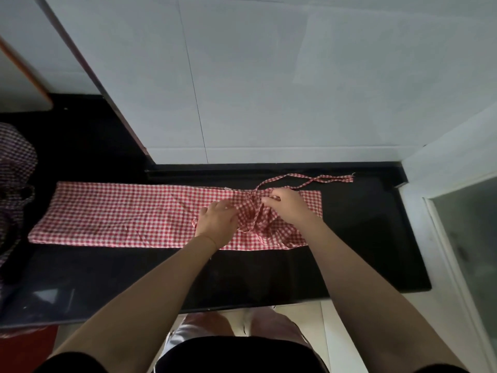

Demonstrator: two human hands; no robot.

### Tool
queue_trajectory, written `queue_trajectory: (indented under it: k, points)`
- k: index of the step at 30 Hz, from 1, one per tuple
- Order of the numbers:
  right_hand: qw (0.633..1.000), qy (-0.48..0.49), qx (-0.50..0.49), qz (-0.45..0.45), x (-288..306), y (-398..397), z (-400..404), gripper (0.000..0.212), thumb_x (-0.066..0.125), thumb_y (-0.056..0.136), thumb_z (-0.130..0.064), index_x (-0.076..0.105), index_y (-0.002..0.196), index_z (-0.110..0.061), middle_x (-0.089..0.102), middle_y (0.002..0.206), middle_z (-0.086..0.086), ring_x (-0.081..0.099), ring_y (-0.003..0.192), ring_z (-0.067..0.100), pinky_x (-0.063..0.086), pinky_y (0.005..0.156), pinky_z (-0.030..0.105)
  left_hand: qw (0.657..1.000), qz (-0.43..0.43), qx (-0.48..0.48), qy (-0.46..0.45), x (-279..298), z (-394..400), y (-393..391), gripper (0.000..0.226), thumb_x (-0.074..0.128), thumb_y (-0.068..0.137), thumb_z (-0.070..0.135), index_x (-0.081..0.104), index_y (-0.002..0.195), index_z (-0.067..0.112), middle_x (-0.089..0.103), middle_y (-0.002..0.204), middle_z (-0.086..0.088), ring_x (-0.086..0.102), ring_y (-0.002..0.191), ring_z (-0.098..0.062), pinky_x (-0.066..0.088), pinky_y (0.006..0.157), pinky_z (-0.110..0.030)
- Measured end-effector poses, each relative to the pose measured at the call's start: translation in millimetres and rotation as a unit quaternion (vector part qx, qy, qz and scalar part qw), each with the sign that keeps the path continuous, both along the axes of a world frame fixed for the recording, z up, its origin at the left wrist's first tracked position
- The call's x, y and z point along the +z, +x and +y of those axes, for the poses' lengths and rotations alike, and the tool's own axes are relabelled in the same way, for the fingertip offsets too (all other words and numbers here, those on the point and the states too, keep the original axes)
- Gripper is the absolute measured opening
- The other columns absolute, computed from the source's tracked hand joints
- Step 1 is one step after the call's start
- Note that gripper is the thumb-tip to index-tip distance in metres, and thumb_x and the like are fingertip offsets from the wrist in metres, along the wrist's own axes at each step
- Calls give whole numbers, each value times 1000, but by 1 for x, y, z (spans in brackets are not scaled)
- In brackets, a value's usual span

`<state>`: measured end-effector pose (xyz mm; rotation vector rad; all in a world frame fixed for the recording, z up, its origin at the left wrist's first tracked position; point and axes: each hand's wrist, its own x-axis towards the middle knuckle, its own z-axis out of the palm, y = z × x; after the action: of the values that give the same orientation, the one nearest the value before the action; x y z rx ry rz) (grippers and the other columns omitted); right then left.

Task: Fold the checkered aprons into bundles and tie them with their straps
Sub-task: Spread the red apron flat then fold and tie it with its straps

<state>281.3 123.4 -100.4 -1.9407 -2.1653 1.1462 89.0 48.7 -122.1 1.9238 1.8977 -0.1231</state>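
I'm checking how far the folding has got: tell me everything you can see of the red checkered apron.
The red checkered apron is thin red-and-white gingham cloth, folded into a long flat band lying lengthwise on the black counter. Its right part is bunched and creased where the left hand and right hand gather it. A strap trails loose behind, untied.

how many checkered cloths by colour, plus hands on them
red checkered apron: 1, folded long on the black counter
dark checkered cloth: 1, at the left edge, partly out of view
hands on the red apron: 2, left hand and right hand, both at the bunched part near the straps
total: 2 cloths, 2 hands
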Motion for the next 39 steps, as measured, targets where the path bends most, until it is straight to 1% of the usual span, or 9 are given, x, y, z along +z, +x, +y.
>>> queue_trajectory:
  k: [4,7,11,17,21,29,33,36,39]
  points:
    - [993,108,-14,-38,-24,-5,1,31,52,101,-39,67,105,-12,64,93,-1,62,92,17,47,77,28,994,-24,62,91,5,-7,7,40,38,103,34,54,136,18,40,151,-7,33,142,-24,23,119,-44]
    - [984,168,-25,-58,-30,-10,-4,29,46,103,-38,63,112,-16,60,103,1,57,100,17,50,88,33,991,-50,-61,105,7,-10,28,67,36,99,56,24,154,20,14,165,-4,7,153,-25,7,124,-48]
    - [961,266,-54,-48,-24,17,-20,27,43,104,-25,56,124,-14,60,119,4,56,112,18,49,96,32,968,61,-235,58,-15,-4,60,97,28,90,78,-10,158,20,-18,164,-5,-21,150,-26,-5,123,-53]
    - [967,215,68,-119,-43,58,-41,60,25,106,-41,19,158,-11,15,166,8,9,154,22,2,123,35,963,118,-240,20,-28,7,53,78,11,98,66,-4,158,18,-15,164,-5,-19,150,-24,-9,123,-47]
    - [957,187,136,-172,-71,65,-45,73,8,103,-58,2,159,-11,-4,167,8,-8,153,22,2,125,42,965,111,-238,25,-34,3,33,66,-7,99,50,-8,158,19,-21,163,-3,-22,149,-23,-4,124,-48]
    - [959,197,137,-147,-90,97,-38,67,13,105,-56,11,159,-15,8,167,8,4,154,24,9,124,43,977,85,-194,23,-49,-1,38,64,-16,93,47,-17,153,23,-23,162,0,-22,150,-22,-3,124,-49]
    - [960,224,-155,-60,-61,102,-29,41,45,104,-25,42,143,-11,50,137,10,56,114,19,47,92,29,977,97,-188,22,-52,-1,42,66,-18,93,47,-20,154,22,-25,162,-2,-23,149,-24,-2,123,-50]
    - [947,37,-318,-35,-45,105,-15,33,55,100,-25,49,129,-12,55,122,7,56,91,12,47,73,27,977,104,-187,11,-51,1,45,68,-18,92,48,-18,155,22,-24,162,-2,-24,149,-24,-3,123,-50]
    - [937,-121,-323,57,-37,101,1,22,61,96,-26,56,111,-11,63,104,5,63,84,14,49,67,26,976,110,-190,5,-48,2,50,69,-21,90,48,-21,153,21,-24,162,-2,-25,148,-24,-5,123,-50]
